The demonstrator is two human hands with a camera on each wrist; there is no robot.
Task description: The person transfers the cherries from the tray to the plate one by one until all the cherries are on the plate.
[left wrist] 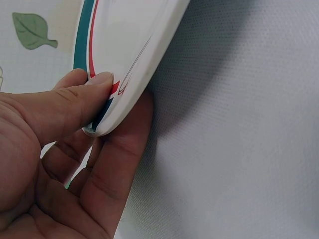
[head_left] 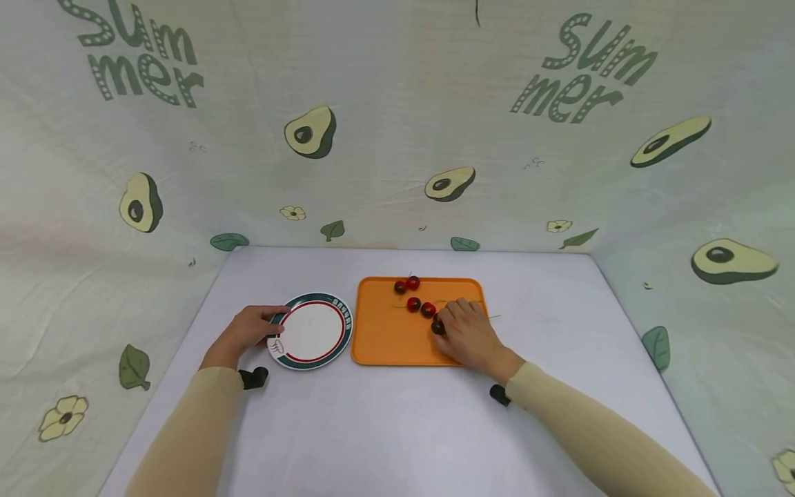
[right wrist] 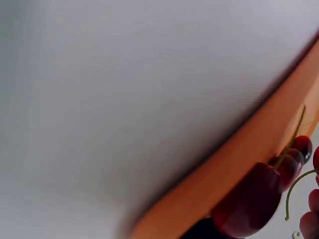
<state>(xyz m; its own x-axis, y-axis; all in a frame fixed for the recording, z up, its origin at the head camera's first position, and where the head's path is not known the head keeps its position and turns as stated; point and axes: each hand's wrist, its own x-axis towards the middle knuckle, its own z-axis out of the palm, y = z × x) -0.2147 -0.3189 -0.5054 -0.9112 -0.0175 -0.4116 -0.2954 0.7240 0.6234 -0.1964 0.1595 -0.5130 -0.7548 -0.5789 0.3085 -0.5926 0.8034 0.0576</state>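
At the left, my left hand [head_left: 251, 326] pinches the rim of a round white plate [head_left: 312, 331] with a green and red border. In the left wrist view the thumb [left wrist: 102, 82] lies on the plate [left wrist: 144, 35], fingers beneath. My right hand [head_left: 468, 335] reaches over the near right part of the orange tray [head_left: 379, 335], fingers bent down. A dark cherry [head_left: 437, 326] shows at its fingertips; I cannot tell whether it is gripped. Other cherries [head_left: 413, 304] with stems lie on the tray. Up close, one large cherry [right wrist: 249, 201] appears near the tray's edge [right wrist: 224, 172].
The plate stands just left of the tray on a white table [head_left: 373, 435]. Behind rises a pale cloth [head_left: 385, 138] printed with avocados and leaves. A small black device [head_left: 254, 377] is at the left wrist, another [head_left: 499, 395] at the right.
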